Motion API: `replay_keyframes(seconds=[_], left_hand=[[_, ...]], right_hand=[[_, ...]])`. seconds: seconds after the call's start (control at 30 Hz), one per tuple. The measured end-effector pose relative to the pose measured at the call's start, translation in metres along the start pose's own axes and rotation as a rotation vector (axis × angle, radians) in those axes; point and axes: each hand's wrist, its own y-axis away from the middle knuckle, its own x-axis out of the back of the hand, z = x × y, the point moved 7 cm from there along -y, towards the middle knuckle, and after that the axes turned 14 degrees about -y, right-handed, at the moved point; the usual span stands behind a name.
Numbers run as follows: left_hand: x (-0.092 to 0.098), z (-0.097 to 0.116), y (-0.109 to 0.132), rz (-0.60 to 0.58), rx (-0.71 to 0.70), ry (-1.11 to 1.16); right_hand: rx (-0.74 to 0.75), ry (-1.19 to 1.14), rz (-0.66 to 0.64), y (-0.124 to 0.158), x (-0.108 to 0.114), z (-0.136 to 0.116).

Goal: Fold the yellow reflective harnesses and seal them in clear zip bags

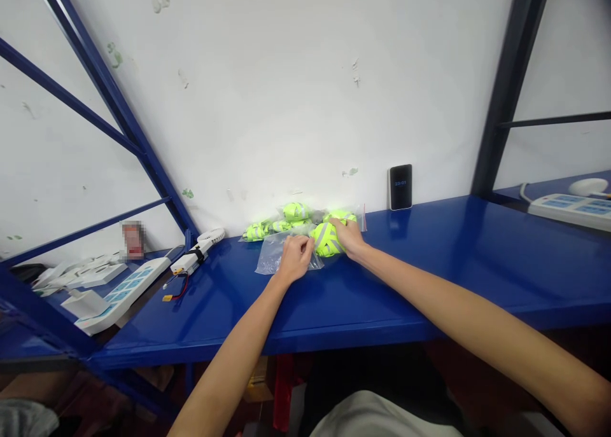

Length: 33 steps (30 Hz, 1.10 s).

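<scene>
Both arms reach forward over a blue shelf [429, 278] to a pile by the white wall. My left hand [296, 257] is closed, pinching the edge of a clear plastic bag [271, 254] that lies flat on the shelf. My right hand [350, 236] grips a rolled neon-yellow item with grey reflective stripes [324, 238] at the bag's mouth. Several more neon-yellow rolled items [279, 224] lie in a heap just behind, some in clear bags.
A black phone [400, 187] leans upright against the wall to the right. A white power strip [126, 292] and small white fan [200, 249] lie at the left, another power strip [570, 208] at far right. Blue frame posts [119, 112] flank the shelf.
</scene>
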Motion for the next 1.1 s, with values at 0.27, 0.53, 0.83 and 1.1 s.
replay_keyframes(seconds=[0.27,0.53,0.83,1.1], left_hand=[[0.011,0.023,0.008,0.035,-0.289,-0.278],[0.007,0.016,0.002,0.082,-0.221,-0.381],[-0.013,0.021,-0.021,-0.052,-0.184,-0.252],[-0.024,0.039,-0.034,-0.047,-0.233,-0.212]], right_hand=[[0.002,-0.008,0.117,0.000,0.011,-0.007],[0.060,0.028,0.035,0.009,0.000,-0.021],[0.321,0.237,-0.042,0.018,-0.008,-0.049],[0.298,0.303,-0.067,0.013,-0.001,-0.052]])
